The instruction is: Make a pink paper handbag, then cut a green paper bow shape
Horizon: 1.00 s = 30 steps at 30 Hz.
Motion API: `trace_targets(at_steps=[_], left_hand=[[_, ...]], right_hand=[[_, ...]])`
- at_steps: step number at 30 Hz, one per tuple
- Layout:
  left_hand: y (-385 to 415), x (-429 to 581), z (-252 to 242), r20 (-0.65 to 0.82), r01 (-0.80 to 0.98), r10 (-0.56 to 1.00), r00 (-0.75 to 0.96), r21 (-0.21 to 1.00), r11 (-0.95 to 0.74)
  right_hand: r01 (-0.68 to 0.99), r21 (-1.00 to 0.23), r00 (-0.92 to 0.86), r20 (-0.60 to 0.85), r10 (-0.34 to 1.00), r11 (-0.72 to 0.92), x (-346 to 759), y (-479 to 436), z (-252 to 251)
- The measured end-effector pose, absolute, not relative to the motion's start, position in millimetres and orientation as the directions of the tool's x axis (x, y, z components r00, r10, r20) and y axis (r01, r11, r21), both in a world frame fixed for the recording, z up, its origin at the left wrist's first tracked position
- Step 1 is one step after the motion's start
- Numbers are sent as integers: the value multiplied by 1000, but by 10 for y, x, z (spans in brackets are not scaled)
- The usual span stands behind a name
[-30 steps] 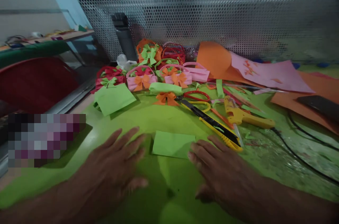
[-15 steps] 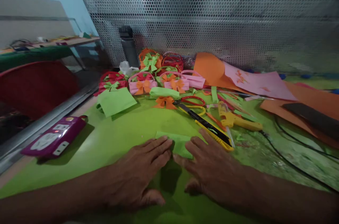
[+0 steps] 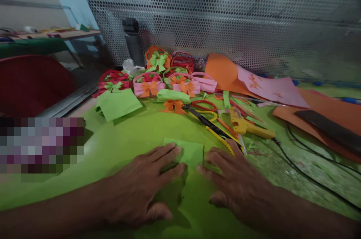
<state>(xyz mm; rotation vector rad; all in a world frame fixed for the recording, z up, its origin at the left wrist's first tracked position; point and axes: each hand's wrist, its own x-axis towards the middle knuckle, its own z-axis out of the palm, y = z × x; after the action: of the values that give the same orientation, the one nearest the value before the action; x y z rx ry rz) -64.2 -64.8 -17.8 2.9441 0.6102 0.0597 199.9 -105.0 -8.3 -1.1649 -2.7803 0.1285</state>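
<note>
folded green paper lies at the front of a green-covered table, with paper baskets, a yellow cutter and a glue gun behind it and a perforated metal screen at the back. the left hand presses flat on its left part, fingers outstretched, gripping nothing; the right hand lies equally flat, fingertips at its right edge.

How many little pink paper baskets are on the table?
3, side by side: left pink paper basket, middle pink paper basket, right pink paper basket. More may be hidden in the pile behind.
</note>
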Motion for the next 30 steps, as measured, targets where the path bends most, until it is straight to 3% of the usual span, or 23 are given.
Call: trace_targets(at_steps=[4,13,22,30], left_hand=[[-647,-634,-168,66,383,398,915,166,-908],[-651,-577,-124,109,368,383,917,133,-920],[-621,-501,-70,84,447,459,884,128,-885],[-496,-946,-141,94,427,427,899,17,-904]], right_hand=[[705,-87,-687,163,708,704,2123,-1101,-104],[664,-9,-733,195,652,748,2040,-1002,-81],[652,-64,-742,156,653,756,1988,-961,-203],[652,-93,-737,155,658,752,2007,-945,-158]])
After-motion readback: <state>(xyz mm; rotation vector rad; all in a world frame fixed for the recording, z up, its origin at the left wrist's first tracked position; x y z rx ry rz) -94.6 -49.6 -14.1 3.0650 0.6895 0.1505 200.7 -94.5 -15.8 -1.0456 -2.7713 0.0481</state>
